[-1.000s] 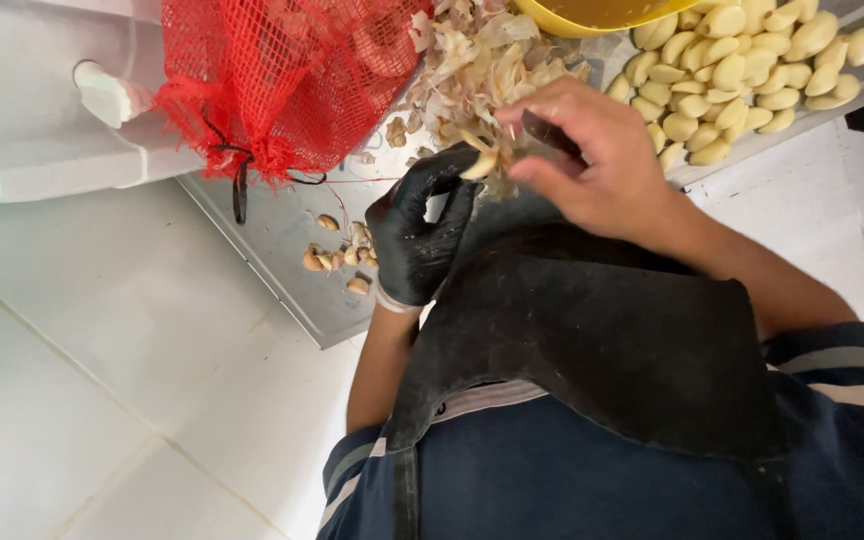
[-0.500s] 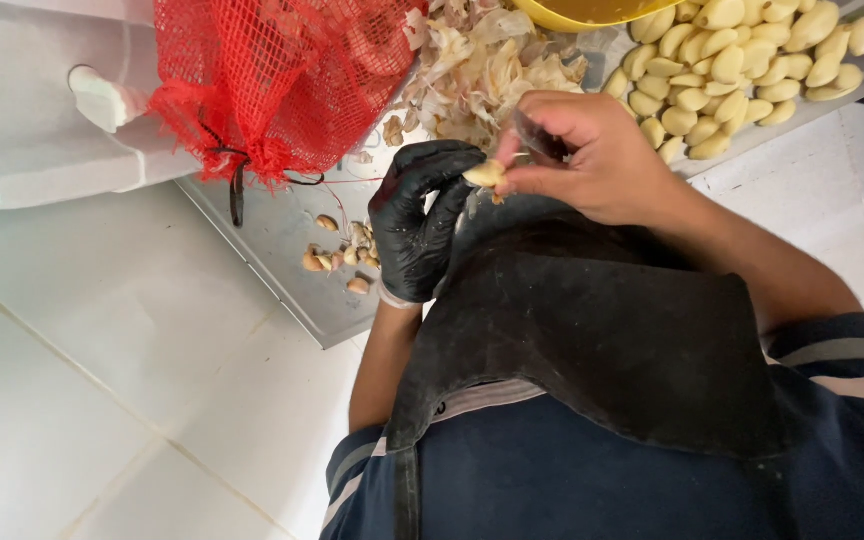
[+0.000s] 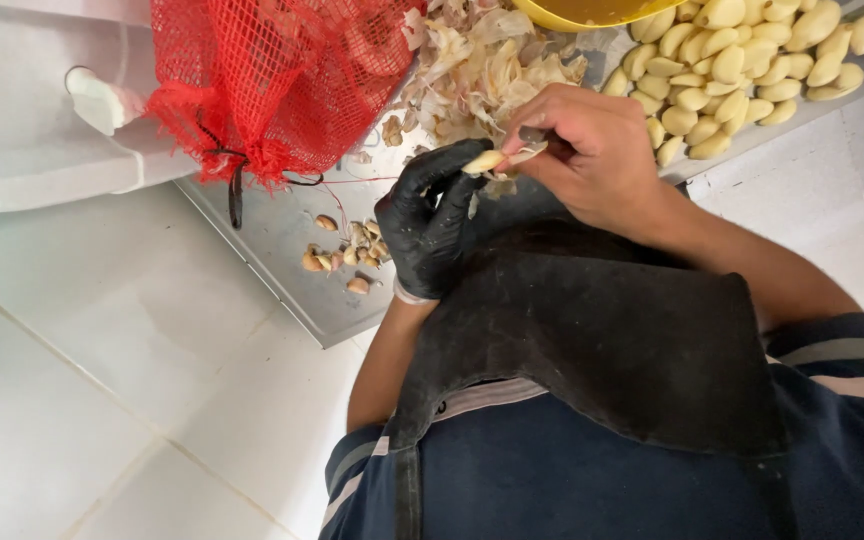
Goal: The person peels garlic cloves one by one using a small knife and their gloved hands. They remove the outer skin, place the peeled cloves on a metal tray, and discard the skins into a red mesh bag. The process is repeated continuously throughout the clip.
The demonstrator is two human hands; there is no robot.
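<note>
1. One garlic clove (image 3: pixel 483 161) is sitting between my two hands, just above my dark apron (image 3: pixel 592 340) and at the near edge of the metal tray (image 3: pixel 282 270).
2. My left hand (image 3: pixel 432 222), in a black glove, is closing its fingertips around the clove and keeping it steady; this grip is closed on the clove.
3. My right hand (image 3: pixel 592 150), bare, is gripping a small knife (image 3: pixel 534 136) whose short blade is meeting the clove at its 3 o'clock end. Only a little of the blade is showing, so I cannot tell how deep it is going in.
4. To do this step well, I am thinking the blade should catch only the dry skin, not the flesh, and the left fingertips should be staying behind the edge, not in front of it.
5. The loose papery skins (image 3: pixel 482 60) are lying at 12 o'clock from my hands, and the peeled cloves (image 3: pixel 732 70) are piled at about 1 o'clock, beside a yellow bowl (image 3: pixel 592 12).
6. The red mesh sack (image 3: pixel 272 80) is hanging at 10 o'clock, and a few cut root ends (image 3: pixel 347 255) are lying on the tray at 9 o'clock, near my gloved hand.
</note>
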